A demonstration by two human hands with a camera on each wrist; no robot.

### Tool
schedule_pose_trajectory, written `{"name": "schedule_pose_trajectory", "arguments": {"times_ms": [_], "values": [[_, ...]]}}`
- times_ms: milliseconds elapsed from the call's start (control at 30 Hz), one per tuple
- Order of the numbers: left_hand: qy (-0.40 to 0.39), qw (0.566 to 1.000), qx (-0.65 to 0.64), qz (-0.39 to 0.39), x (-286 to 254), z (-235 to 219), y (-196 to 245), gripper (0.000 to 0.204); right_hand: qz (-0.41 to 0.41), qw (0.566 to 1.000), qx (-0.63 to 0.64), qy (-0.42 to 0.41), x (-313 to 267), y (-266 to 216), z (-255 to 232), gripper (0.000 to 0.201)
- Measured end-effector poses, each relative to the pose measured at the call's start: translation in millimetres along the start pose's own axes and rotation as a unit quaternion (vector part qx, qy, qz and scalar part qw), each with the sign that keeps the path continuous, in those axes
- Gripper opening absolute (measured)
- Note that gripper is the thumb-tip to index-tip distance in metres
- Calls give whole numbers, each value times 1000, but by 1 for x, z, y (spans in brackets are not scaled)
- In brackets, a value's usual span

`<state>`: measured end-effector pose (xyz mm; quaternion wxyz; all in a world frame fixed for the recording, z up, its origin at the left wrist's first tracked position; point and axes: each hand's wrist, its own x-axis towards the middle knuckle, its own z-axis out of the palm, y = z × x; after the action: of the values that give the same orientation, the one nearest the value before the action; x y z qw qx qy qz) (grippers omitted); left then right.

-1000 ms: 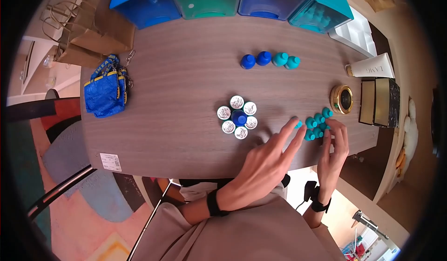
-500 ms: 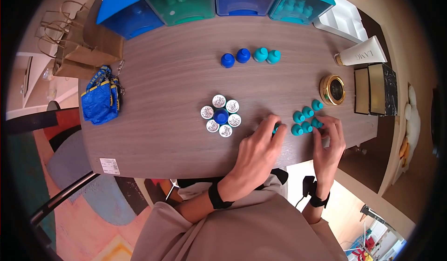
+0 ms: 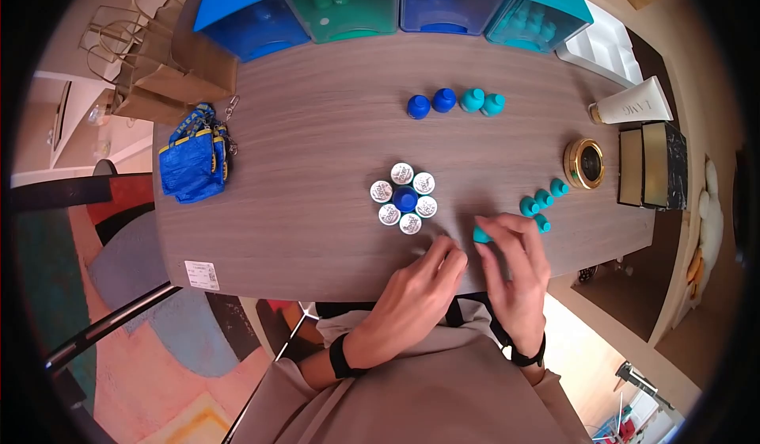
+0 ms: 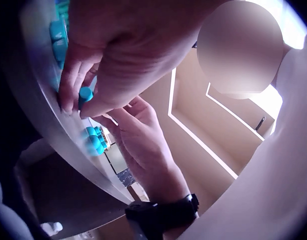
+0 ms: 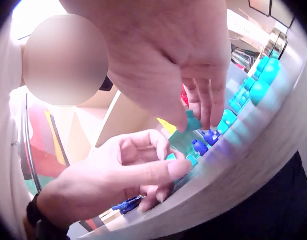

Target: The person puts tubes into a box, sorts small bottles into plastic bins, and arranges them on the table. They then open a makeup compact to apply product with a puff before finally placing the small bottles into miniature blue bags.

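Observation:
My left hand [image 3: 413,293] is by the table's near edge, pinching a small teal bottle [image 4: 86,93] between thumb and fingers; in the head view its fingers hide that bottle. To its right, my right hand [image 3: 518,274] grips another teal bottle [image 3: 480,235], seen between thumb and fingers in the right wrist view [image 5: 192,121]. Beyond the left hand, a ring of upturned bottles with white bases [image 3: 402,174] surrounds a blue bottle [image 3: 405,199]. Several teal bottles [image 3: 530,205] stand right of the right hand.
Two blue bottles [image 3: 419,106] and two teal ones [image 3: 473,100] form a row farther back. Coloured bins [image 3: 340,7] line the back edge. A gold-rimmed round object [image 3: 585,163], white tube [image 3: 633,103] and boxes [image 3: 653,165] stand right; a blue bag [image 3: 192,164] lies left.
Both hands have moved left and towards the body, away from the teal group at the right. That group has fewer bottles, and my right hand has taken hold of one.

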<state>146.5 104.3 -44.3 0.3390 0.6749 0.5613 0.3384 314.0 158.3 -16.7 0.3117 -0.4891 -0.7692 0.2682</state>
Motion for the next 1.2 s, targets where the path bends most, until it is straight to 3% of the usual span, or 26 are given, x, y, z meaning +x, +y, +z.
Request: {"name": "schedule_pose_trajectory", "arguments": {"times_ms": [233,300,500,567,700,867,1200], "values": [[45,999,-16,15,-21,-40,2,30,-1,1000,29,-7,10,7,24,29],[73,995,-69,-26,-27,-54,0,31,-7,1000,13,15,10,10,25,24],[200,971,-111,-68,-5,-81,-23,15,-15,1000,-17,12,11,15,25,24],[205,976,-73,-10,4,-87,-38,25,-20,999,-27,11,14,14,25,24],[247,967,-63,2,27,-82,-47,23,-11,999,25,17,35,0,24,24],[252,956,-145,-28,34,-71,-55,21,-89,996,18,-16,64,-5,31,26],[215,952,-215,-38,30,-68,-67,22,-61,995,58,-48,72,-10,37,40]]}}
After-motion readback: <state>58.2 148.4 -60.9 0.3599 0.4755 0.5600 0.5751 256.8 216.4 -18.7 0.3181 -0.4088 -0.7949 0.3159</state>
